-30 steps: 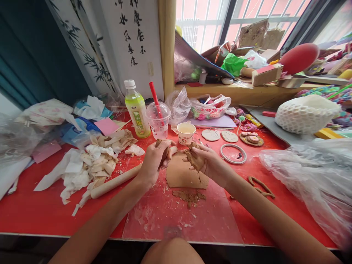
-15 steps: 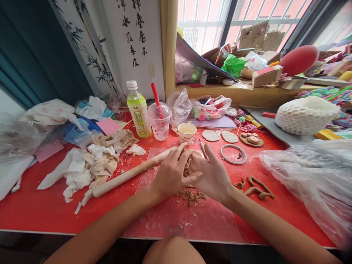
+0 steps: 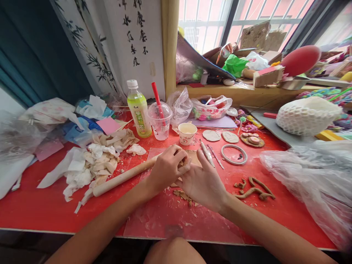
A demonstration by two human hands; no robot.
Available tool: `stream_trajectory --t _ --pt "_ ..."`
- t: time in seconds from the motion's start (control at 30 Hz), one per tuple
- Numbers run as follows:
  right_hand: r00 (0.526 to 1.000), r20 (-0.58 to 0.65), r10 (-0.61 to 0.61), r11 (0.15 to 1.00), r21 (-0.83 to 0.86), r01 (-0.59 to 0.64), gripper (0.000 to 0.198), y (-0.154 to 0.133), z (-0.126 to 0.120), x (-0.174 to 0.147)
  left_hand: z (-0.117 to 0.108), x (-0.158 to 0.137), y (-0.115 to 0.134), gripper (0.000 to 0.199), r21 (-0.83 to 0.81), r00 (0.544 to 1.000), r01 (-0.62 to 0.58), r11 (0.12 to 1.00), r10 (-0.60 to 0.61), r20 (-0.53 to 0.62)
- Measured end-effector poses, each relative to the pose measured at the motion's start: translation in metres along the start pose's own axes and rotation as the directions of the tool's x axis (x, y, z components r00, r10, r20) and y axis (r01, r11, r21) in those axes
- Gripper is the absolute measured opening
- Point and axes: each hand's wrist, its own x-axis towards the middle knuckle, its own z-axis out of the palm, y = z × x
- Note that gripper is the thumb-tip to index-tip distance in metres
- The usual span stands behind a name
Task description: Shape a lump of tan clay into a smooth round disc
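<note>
My left hand [image 3: 169, 165] is curled, its fingers closed around a lump of brown clay [image 3: 186, 161] that is mostly hidden. Just to the right, my right hand [image 3: 205, 183] lies palm up with its fingers out flat and the thumb raised, close against the left fingertips. Behind the hands, part of a flat brown clay slab [image 3: 194, 156] shows. Clay crumbs [image 3: 182, 195] are scattered below them on a clear sheet [image 3: 203, 228]. A wooden rolling pin [image 3: 123, 178] slants away at the left. Beyond the right thumb lie a white pen-like tool [image 3: 206, 153] and a thin stick [image 3: 216, 157].
A paper cup [image 3: 187, 137], a plastic cup with a red straw [image 3: 160, 126] and a drink bottle [image 3: 139, 115] stand behind. To the right are a ring [image 3: 233, 154], brown clay coils [image 3: 255, 189] and plastic film [image 3: 305, 176]. Crumpled tissues [image 3: 90, 165] are at left.
My left hand has drawn back and left, and its spread fingers have curled in around the clay. My right hand has shifted slightly left and down, uncovering more of the tools behind it.
</note>
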Motion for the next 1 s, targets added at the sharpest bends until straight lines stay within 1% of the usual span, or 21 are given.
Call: stream_trajectory --t 0.03,0.1,0.13,0.2,0.27,0.3,0.33,0.37,0.4,0.43,0.47,0.5,0.53,0.57,0.6,0.67,0.73,0.77,0.83,0.9,1.0 --pt "1.0 0.007 0.008 1.0 0.014 -0.008 0.058 0.002 0.002 0.0 -0.004 0.002 -0.001 0.024 -0.047 0.999 0.04 0.998 -0.041 -0.005" --pt "0.998 0.033 0.048 0.998 0.048 -0.049 0.06 0.004 0.005 -0.002 -0.014 0.008 -0.005 0.033 -0.193 0.98 0.183 0.964 -0.195 -0.043" --pt "0.996 0.045 0.075 0.995 0.061 -0.078 0.062 0.005 0.007 -0.003 -0.019 0.01 -0.006 0.037 -0.291 0.953 0.267 0.919 -0.296 -0.062" --pt "0.991 0.043 0.127 0.989 0.074 -0.13 0.062 0.005 0.007 -0.004 -0.029 0.015 -0.009 0.043 -0.479 0.874 0.389 0.787 -0.479 -0.078" --pt "0.988 0.018 0.156 0.985 0.068 -0.157 0.061 0.005 0.004 -0.004 -0.035 0.017 -0.009 0.046 -0.594 0.807 0.434 0.677 -0.586 -0.078" --pt "0.988 0.004 0.155 0.986 0.064 -0.155 0.059 0.006 0.002 -0.003 -0.036 0.016 -0.007 0.047 -0.62 0.79 0.446 0.645 -0.61 -0.066" --pt "0.989 -0.003 0.149 0.987 0.06 -0.148 0.058 0.006 0.0 -0.002 -0.036 0.015 -0.004 0.048 -0.624 0.787 0.455 0.636 -0.615 -0.052" --pt "0.99 -0.001 0.139 0.989 0.057 -0.138 0.056 0.007 -0.001 -0.001 -0.035 0.013 -0.001 0.049 -0.6 0.804 0.45 0.661 -0.593 -0.05" --pt "0.992 0.009 0.129 0.99 0.055 -0.129 0.055 0.007 -0.003 0.0 -0.032 0.01 0.004 0.05 -0.549 0.836 0.427 0.719 -0.545 -0.064" --pt "0.993 0.025 0.118 0.992 0.051 -0.119 0.053 0.007 -0.004 0.001 -0.029 0.007 0.009 0.05 -0.467 0.876 0.381 0.798 -0.473 -0.095" --pt "0.994 0.043 0.105 0.993 0.044 -0.107 0.051 0.007 -0.004 0.002 -0.025 0.005 0.014 0.049 -0.362 0.917 0.311 0.879 -0.377 -0.128" --pt "0.994 0.06 0.089 0.995 0.035 -0.091 0.05 0.005 -0.005 0.002 -0.022 0.003 0.018 0.045 -0.251 0.95 0.228 0.941 -0.271 -0.152" --pt "0.995 0.069 0.07 0.997 0.026 -0.072 0.049 0.003 -0.005 0.002 -0.019 0.002 0.021 0.039 -0.158 0.972 0.152 0.976 -0.176 -0.154" --pt "0.997 0.061 0.047 0.999 0.02 -0.048 0.048 0.0 -0.005 0.001 -0.016 0.001 0.022 0.033 -0.097 0.984 0.098 0.99 -0.111 -0.137" --pt "0.999 0.034 0.02 1.0 0.016 -0.02 0.047 -0.004 -0.005 0.001 -0.014 0.001 0.022 0.03 -0.064 0.991 0.067 0.996 -0.074 -0.111" --pt "0.997 -0.067 -0.037 0.999 0.012 0.038 0.042 -0.011 -0.005 0.0 -0.011 0.002 0.019 0.036 -0.034 0.997 0.041 0.999 -0.043 -0.07" --pt "0.982 -0.17 -0.084 0.996 0.003 0.086 0.034 -0.018 -0.007 -0.001 -0.01 0.004 0.013 0.037 -0.022 0.997 0.038 0.999 -0.039 -0.067" --pt "0.975 -0.197 -0.106 0.994 -0.01 0.106 0.03 -0.02 -0.007 -0.001 -0.01 0.005 0.01 0.035 -0.029 0.996 0.041 0.999 -0.043 -0.074" --pt "0.972 -0.194 -0.135 0.99 -0.059 0.126 0.025 -0.024 -0.008 -0.001 -0.01 0.006 0.006 0.031 -0.079 0.993 0.065 0.995 -0.073 -0.098" --pt "0.975 -0.165 -0.146 0.984 -0.125 0.127 0.026 -0.025 -0.009 -0.002 -0.011 0.007 0.004 0.028 -0.127 0.985 0.083 0.988 -0.101 -0.138" --pt "0.973 -0.145 -0.18 0.971 -0.183 0.153 0.031 -0.024 -0.01 0.0 -0.013 0.007 0.004 0.025 -0.105 0.979 0.048 0.993 -0.068 -0.194"
